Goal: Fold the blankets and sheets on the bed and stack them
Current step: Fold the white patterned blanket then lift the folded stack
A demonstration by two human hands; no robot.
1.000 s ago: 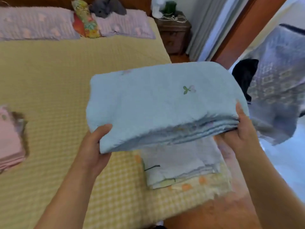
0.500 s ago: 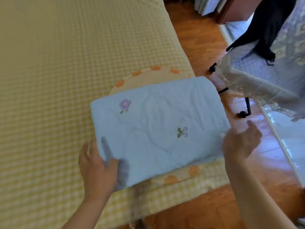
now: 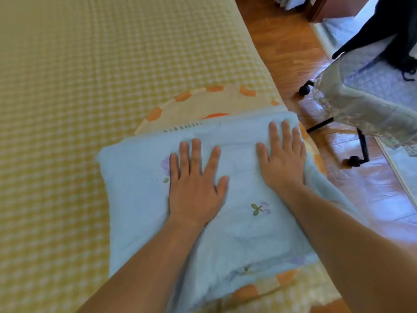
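A folded light blue blanket (image 3: 135, 195) with small embroidered flowers lies on top of a stack at the near right corner of the bed. Under it shows a folded cream sheet (image 3: 203, 105) with orange patches along its edge. My left hand (image 3: 194, 184) lies flat on the blanket's middle, fingers straight and spread. My right hand (image 3: 282, 159) presses flat on the blanket's far right part, fingers straight. Neither hand holds anything.
The yellow checked bedspread (image 3: 90, 86) covers the bed to the left and beyond. To the right is wooden floor (image 3: 282, 41) and a wheeled chair (image 3: 361, 105) draped with cloth and a dark garment, close to the bed's corner.
The blue blanket was held up in both hands, then set down on the stack. Both hands have let go of it and now press flat on its top.
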